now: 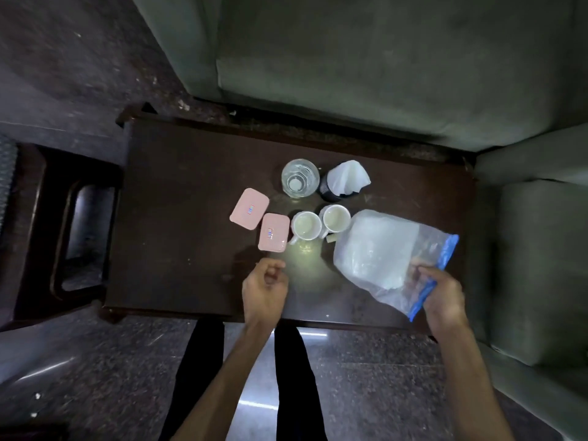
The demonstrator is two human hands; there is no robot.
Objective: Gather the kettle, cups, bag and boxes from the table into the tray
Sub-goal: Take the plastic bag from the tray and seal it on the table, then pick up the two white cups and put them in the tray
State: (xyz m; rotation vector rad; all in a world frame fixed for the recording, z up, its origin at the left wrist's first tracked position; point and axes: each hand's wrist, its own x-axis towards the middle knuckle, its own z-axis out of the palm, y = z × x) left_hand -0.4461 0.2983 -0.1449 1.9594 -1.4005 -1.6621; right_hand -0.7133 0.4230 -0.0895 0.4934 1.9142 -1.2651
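Bag [385,256], clear plastic with a blue zip strip, is pinched at its near right corner by the right hand [440,291], fingers curled round the zip edge; it lies on the right part of the tabletop [178,173], its pale contents bulked toward the far-left end. Its long axis is seen to run diagonally, from the near-right zip mouth toward the far left, where it sits just beside the two white cups [319,222]. The left hand [265,289] is held loosely curled over the near edge, gripping nothing. For a clean lift, the heavy end should probably be supported from beneath so the cups are not knocked. Further off lie two pink boxes [261,224], then a glass vessel [300,178]. No tray can be identified with certainty.
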